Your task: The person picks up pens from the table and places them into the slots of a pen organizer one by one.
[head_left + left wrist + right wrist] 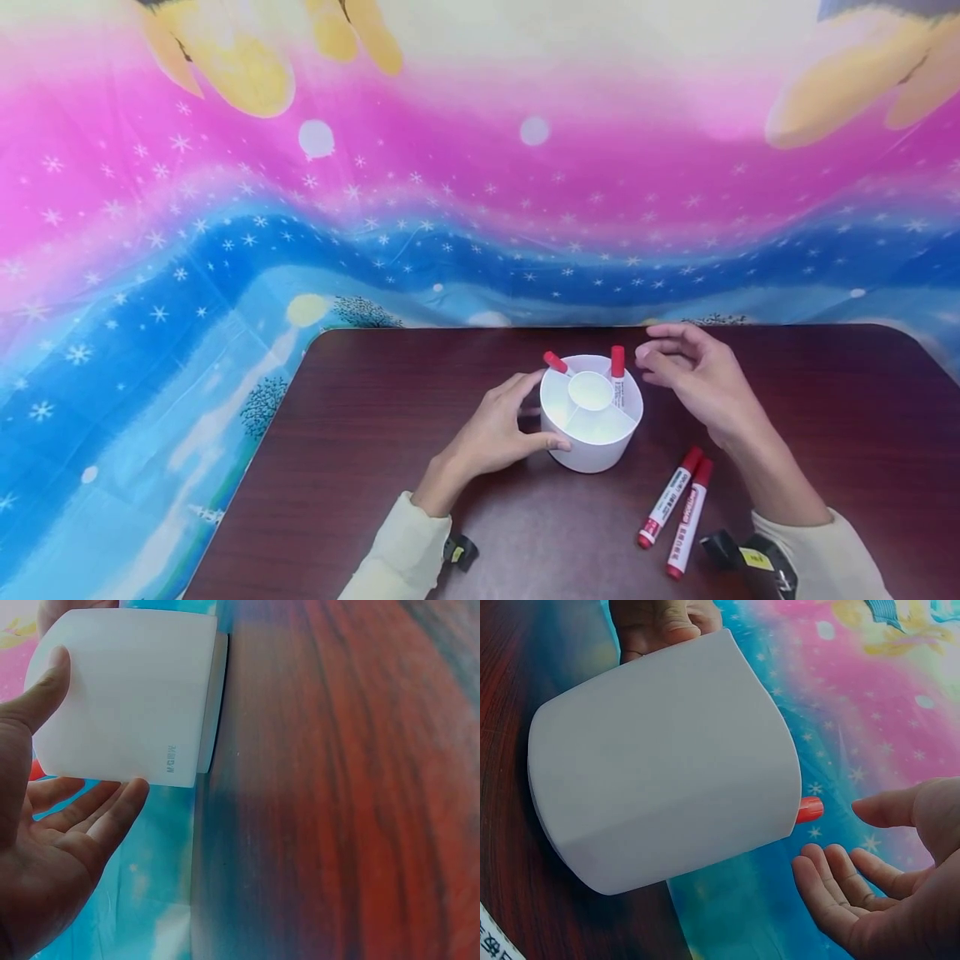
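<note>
A round white pen holder (588,457), split into compartments around a central cup, stands on the table. My left hand (487,433) holds it from the left, thumb at the front of its wall and fingers along its side; the left wrist view shows that hand (71,847) spread around the holder (127,697). Two red-capped markers stand in it: one (617,367) upright at the back right, another (556,362) leaning at the back left. Just right of the rim, my right hand (705,379) hovers with loosely bent fingers and nothing in them, near a red cap (810,809).
Two more red-capped white markers, one (666,500) beside the other (688,523), lie on the dark wood table (360,433) in front of the right forearm. Behind the table's back edge hangs a colourful printed cloth (465,200). Both wrists wear black camera straps.
</note>
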`<state>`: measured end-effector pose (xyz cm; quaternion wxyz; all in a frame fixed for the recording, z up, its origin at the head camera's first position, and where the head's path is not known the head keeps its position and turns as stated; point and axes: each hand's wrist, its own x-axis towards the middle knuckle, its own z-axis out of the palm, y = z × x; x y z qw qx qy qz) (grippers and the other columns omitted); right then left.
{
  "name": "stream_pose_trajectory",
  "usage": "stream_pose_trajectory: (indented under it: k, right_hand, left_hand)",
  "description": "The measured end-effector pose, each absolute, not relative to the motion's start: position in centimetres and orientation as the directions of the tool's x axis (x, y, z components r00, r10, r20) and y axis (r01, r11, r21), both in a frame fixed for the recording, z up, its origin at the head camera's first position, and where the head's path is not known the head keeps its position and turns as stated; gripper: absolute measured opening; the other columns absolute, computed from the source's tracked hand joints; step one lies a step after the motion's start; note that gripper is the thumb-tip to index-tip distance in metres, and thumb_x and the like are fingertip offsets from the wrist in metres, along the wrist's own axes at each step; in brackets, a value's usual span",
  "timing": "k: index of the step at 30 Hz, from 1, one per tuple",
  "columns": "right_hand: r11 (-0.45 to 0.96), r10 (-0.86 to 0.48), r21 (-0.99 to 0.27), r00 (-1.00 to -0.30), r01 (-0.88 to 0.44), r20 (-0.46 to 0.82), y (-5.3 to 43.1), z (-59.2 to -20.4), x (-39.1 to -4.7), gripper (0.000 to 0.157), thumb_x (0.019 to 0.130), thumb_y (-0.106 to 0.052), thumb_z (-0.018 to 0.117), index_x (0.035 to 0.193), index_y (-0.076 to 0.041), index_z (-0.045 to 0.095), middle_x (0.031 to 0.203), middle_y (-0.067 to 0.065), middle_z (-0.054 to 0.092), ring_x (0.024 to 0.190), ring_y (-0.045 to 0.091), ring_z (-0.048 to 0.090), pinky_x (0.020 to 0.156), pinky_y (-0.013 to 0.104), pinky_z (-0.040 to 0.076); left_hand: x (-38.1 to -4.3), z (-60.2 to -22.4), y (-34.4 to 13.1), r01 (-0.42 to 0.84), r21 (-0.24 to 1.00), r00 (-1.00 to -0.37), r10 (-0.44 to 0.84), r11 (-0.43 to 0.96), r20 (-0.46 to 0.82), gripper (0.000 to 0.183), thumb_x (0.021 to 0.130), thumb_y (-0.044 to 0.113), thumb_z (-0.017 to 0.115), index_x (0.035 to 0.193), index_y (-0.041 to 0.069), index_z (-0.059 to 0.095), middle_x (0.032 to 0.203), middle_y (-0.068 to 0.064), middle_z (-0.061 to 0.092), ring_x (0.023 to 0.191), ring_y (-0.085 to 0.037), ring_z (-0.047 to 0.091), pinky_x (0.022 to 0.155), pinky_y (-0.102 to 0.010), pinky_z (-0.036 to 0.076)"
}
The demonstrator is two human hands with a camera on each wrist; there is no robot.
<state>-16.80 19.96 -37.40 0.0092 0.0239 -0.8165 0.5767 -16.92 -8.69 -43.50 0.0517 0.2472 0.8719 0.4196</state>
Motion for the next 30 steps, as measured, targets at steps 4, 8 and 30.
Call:
stream_pose_trajectory:
  k: [4,8,30]
  right_hand:
    - [0.340,-0.032,-0.939,-0.998,-0.055,0.047,20.1,-37.3,-16.9,0.050,0.109,-0.018,0.062,0.152,0.003,0.047,0.118,0.008,0.068,0.096,-0.006,0.072,0.085,0.019,0.063]
    - [0.358,-0.032,-0.932,-0.998,-0.063,0.055,20.5,-37.3,-16.8,0.050,0.109,-0.020,0.063,0.152,0.002,0.048,0.117,0.005,0.069,0.095,-0.006,0.072,0.085,0.017,0.063]
    - [0.369,-0.008,-0.925,-0.996,-0.087,0.090,24.3,-38.7,-14.9,0.036,0.107,-0.013,0.067,0.139,-0.004,0.055,0.102,-0.023,0.070,0.093,-0.006,0.073,0.081,0.015,0.062]
  left_hand:
    - [-17.2,-43.5,-8.9,0.396,0.761,-0.865,0.487,0.514,0.121,0.101,0.080,0.046,0.096,0.163,0.022,0.044,0.149,0.001,0.060,0.130,-0.014,0.065,0.106,-0.028,0.059]
    - [-17.7,-43.3,-9.5,0.376,0.786,-0.870,0.479,0.491,0.117,0.106,0.078,0.044,0.097,0.165,0.019,0.042,0.142,0.000,0.064,0.123,-0.014,0.069,0.104,-0.026,0.059]
    - [-17.2,-43.6,-9.0,0.425,0.739,-0.853,0.504,0.522,0.134,0.093,0.081,0.044,0.095,0.160,0.025,0.048,0.141,0.005,0.063,0.133,-0.012,0.061,0.112,-0.031,0.056]
